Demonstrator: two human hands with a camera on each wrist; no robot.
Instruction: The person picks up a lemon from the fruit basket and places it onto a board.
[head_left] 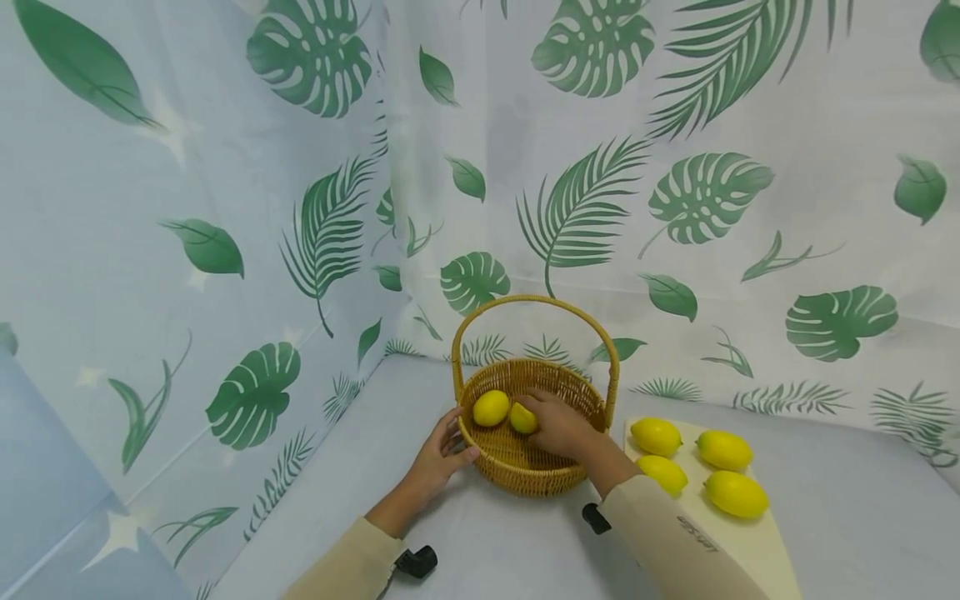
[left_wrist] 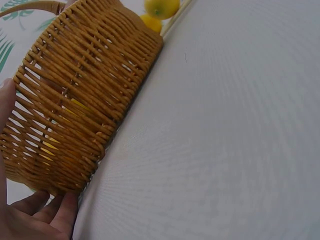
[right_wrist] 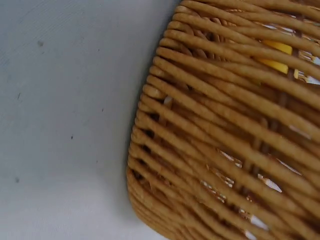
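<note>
A brown wicker basket (head_left: 517, 479) with a tall arched handle stands on the white table. Inside it, toward the left, lies a yellow lemon (head_left: 491, 408). My right hand (head_left: 558, 425) reaches over the rim into the basket and holds a second lemon (head_left: 522, 419) beside the first; the hand hides part of it. My left hand (head_left: 442, 454) touches the basket's left side from outside, with thumb and fingers spread along the wall. Up close in the left wrist view, the fingertips (left_wrist: 65, 207) rest against the weave. Only the basket wall (right_wrist: 225, 125) shows in the right wrist view, with no hand.
On a cream board (head_left: 757, 550) to the basket's right lie several lemons (head_left: 726, 450), partly behind my right sleeve. A white curtain (head_left: 480, 225) printed with green leaves stands behind and to the left of the table. Black wrist-camera parts (head_left: 417, 562) show under my forearms.
</note>
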